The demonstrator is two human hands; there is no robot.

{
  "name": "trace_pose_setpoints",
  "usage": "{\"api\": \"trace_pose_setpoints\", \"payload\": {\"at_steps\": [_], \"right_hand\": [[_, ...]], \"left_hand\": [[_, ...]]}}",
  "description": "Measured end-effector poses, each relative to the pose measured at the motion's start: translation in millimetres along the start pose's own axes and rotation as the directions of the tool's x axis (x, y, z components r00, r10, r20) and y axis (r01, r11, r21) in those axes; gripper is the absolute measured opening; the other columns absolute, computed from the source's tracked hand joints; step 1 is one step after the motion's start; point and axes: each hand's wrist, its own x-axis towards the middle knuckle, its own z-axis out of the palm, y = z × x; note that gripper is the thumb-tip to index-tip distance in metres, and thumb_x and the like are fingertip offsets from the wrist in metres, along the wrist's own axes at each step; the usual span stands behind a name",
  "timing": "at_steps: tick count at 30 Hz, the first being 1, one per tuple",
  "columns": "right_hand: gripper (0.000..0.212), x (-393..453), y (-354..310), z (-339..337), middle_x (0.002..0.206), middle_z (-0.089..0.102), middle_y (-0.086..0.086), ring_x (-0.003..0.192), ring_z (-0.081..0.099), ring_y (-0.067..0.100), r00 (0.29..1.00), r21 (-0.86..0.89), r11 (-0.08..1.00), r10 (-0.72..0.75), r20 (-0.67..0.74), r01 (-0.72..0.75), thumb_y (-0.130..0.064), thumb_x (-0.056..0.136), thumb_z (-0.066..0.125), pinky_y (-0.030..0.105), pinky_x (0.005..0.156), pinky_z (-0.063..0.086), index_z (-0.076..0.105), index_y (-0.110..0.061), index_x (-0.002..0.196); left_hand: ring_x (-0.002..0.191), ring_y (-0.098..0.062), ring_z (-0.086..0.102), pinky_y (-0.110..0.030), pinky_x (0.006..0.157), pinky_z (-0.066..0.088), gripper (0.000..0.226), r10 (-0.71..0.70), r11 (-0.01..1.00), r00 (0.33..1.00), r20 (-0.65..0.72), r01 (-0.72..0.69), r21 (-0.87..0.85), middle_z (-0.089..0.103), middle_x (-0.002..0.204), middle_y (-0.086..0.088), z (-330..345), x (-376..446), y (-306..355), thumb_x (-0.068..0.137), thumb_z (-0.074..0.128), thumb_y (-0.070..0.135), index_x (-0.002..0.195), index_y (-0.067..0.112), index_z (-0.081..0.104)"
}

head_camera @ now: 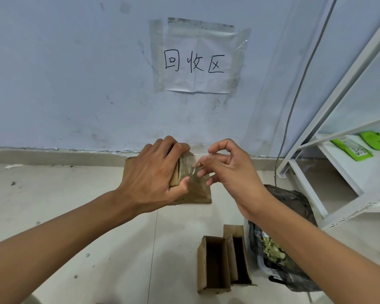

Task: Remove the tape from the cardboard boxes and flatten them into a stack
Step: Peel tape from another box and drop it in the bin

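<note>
My left hand [154, 172] grips a small flattened brown cardboard box [181, 170], fingers curled over its top edge and thumb on its face. It is held above flat cardboard [203, 197] lying on the floor by the wall. My right hand [226, 172] pinches a strip of clear tape [196, 170] that still clings to the box face. Two open upright cardboard boxes, the nearer one [214, 266] and the one behind it [237, 255], stand on the floor at lower right.
A dark plastic bag [287, 233] with yellowish scraps inside sits right of the open boxes. A white metal shelf [347, 150] holding green packets [353, 148] stands at right. A taped paper sign [198, 60] hangs on the wall. A grey cable [294, 102] runs down beside the shelf.
</note>
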Motion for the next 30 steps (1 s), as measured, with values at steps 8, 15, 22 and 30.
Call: {"api": "trace_pose_setpoints", "payload": {"at_steps": [8,15,22,30], "right_hand": [[0.01,3.1,6.4,6.0,0.081,0.069,-0.009,0.073,0.065,0.007,0.895,-0.524,0.788,-0.434,-0.098,0.325,-0.015,0.092,0.075,0.016,0.066,0.051,0.072,-0.024,0.093],[0.014,-1.9,12.7,18.3,0.098,0.066,-0.005,0.086,0.064,0.01,0.873,-0.586,0.687,-0.483,0.074,0.429,-0.01,0.095,0.073,0.023,0.071,0.051,0.082,-0.019,0.101],[0.012,-3.9,2.1,23.7,0.078,0.072,-0.004,0.071,0.061,0.005,1.0,0.027,1.0,0.0,-0.008,0.0,-0.012,0.094,0.076,0.015,0.063,0.048,0.082,-0.02,0.1],[0.007,-2.9,-7.7,32.9,0.076,0.074,-0.005,0.066,0.066,0.009,0.985,-0.069,0.983,0.168,-0.028,-0.17,-0.021,0.093,0.077,0.019,0.055,0.046,0.076,-0.015,0.098]], "left_hand": [[0.098,-0.025,0.055,-0.042,0.079,0.046,0.063,0.018,0.999,1.0,-0.019,-0.017,0.045,0.055,0.117,-0.002,0.7,3.7,-1.7,0.083,0.052,0.055,0.131,0.015,0.056],[0.097,-0.027,0.056,-0.044,0.076,0.047,0.06,-0.008,1.0,0.997,-0.074,0.01,0.02,0.057,0.115,-0.005,-4.8,2.5,-5.1,0.083,0.053,0.053,0.128,0.013,0.057],[0.098,-0.026,0.057,-0.043,0.075,0.046,0.062,-0.004,1.0,0.993,-0.119,0.005,0.003,0.058,0.116,-0.005,-12.2,-1.3,-7.7,0.082,0.054,0.052,0.128,0.012,0.059],[0.094,-0.022,0.051,-0.03,0.07,0.013,0.061,0.081,0.986,0.987,-0.141,-0.059,0.155,0.056,0.113,-0.004,-15.1,-0.5,-11.1,0.077,0.058,0.054,0.124,0.016,0.062]]}}
